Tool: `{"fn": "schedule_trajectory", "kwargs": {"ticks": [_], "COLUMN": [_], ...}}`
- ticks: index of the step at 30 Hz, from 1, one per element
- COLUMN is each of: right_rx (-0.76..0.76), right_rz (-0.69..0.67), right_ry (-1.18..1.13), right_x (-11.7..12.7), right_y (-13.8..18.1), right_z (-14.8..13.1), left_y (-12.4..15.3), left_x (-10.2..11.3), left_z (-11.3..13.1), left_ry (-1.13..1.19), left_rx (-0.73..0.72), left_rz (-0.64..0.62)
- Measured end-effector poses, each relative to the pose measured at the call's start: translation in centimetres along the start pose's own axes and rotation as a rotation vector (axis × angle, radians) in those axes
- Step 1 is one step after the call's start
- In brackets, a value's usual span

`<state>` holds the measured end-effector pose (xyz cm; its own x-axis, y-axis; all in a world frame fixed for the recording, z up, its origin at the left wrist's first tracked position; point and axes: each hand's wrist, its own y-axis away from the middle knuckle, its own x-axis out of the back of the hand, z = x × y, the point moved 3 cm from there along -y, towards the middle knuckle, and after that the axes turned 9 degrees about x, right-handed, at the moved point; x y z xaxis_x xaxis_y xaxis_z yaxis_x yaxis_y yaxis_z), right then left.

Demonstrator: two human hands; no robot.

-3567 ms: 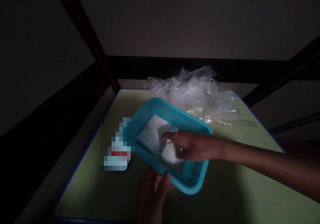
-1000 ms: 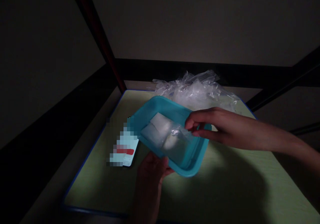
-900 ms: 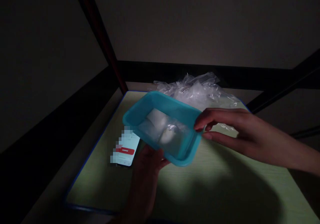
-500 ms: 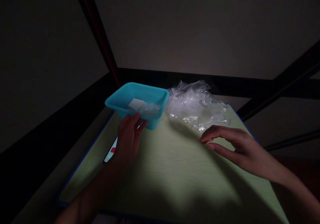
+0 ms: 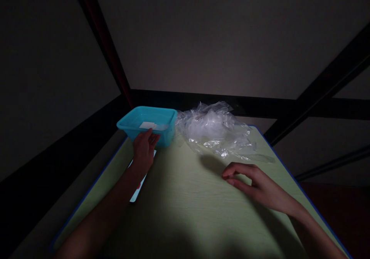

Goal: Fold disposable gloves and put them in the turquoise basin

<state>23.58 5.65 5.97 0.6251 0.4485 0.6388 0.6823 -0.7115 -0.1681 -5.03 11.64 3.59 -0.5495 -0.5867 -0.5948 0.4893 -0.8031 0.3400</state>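
A light blue plastic basin [image 5: 166, 136] stands at the far left of the table. A flat white piece [image 5: 147, 125] and something small and translucent lie inside it. My left hand [image 5: 143, 146] is at the basin's front rim, thumb on top and fingers closed over the edge. Beneath my left wrist is a thin, bright slab [image 5: 135, 195] with a dark edge and a red mark, like a phone screen. Over the table on the right, my right hand [image 5: 254, 180] is curled, thumb and forefinger tips together, with nothing visible in them. Nearest to it is a crumpled clear plastic bag [image 5: 214, 130].
Whitish contents show through the clear bag at the back of the table. The pale green table [image 5: 187, 197] has a blue edge. Grey walls rise behind it and to the left, with dark beams along them. A dark slanting bar [image 5: 320, 79] is on the right.
The view has shifted. The basin now looks smaller and sits farther off, my left hand still at its rim. More of the bright slab shows. My right thumb and forefinger have closed together.
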Motion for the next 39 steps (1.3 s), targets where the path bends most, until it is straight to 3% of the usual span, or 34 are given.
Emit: {"fn": "schedule_trajectory", "kwargs": {"ticks": [11, 29, 33, 39], "right_rx": [-0.004, 0.021, 0.033, 0.12], "right_rz": [0.005, -0.046, -0.063, -0.042], "right_ry": [-0.054, -0.034, 0.002, 0.031], "right_x": [-0.8, -2.5, -2.9, -3.7], "right_y": [0.3, -0.2, -0.9, -2.1], "right_z": [1.0, 2.1, 2.7, 3.1], "left_y": [-2.2, -1.0, 0.6, 1.6], "left_x": [0.0, 0.2, 0.2, -1.8], "left_z": [-0.6, -1.9, -3.7, -6.7], "left_ry": [-0.014, -0.127, -0.27, -0.611], "left_rx": [-0.041, 0.012, 0.065, 0.052], "left_rz": [0.051, 0.056, -0.056, -0.362]}}
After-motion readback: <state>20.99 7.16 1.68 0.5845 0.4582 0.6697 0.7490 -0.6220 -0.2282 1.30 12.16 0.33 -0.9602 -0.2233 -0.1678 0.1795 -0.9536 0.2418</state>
